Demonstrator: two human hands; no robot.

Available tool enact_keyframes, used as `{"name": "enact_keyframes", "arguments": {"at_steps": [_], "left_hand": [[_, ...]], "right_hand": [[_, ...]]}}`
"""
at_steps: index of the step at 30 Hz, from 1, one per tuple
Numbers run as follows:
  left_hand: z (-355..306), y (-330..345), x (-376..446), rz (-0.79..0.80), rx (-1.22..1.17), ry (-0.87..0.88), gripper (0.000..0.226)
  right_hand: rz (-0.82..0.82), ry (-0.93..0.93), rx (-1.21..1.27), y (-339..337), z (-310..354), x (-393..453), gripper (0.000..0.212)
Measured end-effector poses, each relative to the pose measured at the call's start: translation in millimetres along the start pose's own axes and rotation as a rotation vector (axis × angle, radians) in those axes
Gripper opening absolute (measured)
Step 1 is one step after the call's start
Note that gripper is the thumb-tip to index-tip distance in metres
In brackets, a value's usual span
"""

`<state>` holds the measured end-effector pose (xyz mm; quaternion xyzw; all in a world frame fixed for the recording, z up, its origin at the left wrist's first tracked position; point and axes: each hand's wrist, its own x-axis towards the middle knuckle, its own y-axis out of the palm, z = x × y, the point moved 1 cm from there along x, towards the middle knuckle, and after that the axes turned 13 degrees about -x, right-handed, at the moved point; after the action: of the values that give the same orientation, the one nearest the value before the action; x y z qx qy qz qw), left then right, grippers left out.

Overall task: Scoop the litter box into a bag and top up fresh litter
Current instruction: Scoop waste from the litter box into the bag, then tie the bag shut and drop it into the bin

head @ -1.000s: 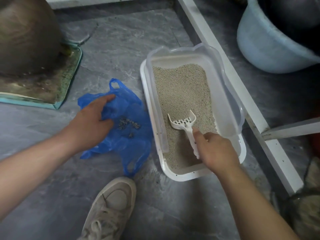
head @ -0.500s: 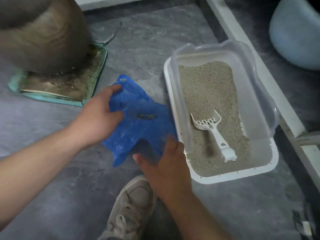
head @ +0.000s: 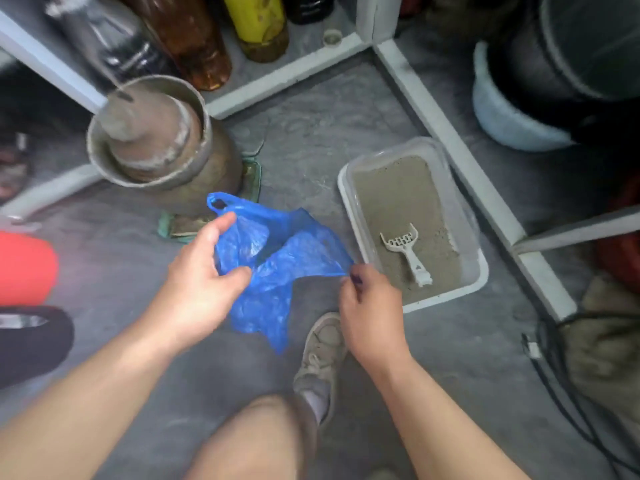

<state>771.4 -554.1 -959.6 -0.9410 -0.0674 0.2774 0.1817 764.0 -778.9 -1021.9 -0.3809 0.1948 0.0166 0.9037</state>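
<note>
Left hand (head: 201, 271) grips the blue plastic bag (head: 277, 268) near its mouth; right hand (head: 367, 306) pinches the opposite edge, bag hanging just above the floor. Scoop (head: 408, 254) lies loose in the litter box (head: 481, 271), just right of bag. Step looks like closing off the bag. Next prob: gather both edges tog., tie, then fresh litter w/ free hands.

Blue bag's (head: 277, 258) contents hidden in its folds, bottles (head: 194, 39) cropped at top edge
</note>
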Motion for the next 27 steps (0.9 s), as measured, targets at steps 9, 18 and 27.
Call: {"name": "enact_keyframes", "arguments": {"at_steps": [9,18,27], "left_hand": [[-193,-70,-219,0.045,0.156,0.071,0.072],[-303,-136,-384,0.049,-0.008,0.202,0.055],[-337,-177,-411,0.255,0.016,0.373,0.047]], "right_hand": [[-0.041,0.138,0.122,-207,145,-162,0.019],[-0.252,0.062,0.146,-362,248,-309,0.021],[-0.256,0.15,1.107,-423,317,-386,0.022]]}}
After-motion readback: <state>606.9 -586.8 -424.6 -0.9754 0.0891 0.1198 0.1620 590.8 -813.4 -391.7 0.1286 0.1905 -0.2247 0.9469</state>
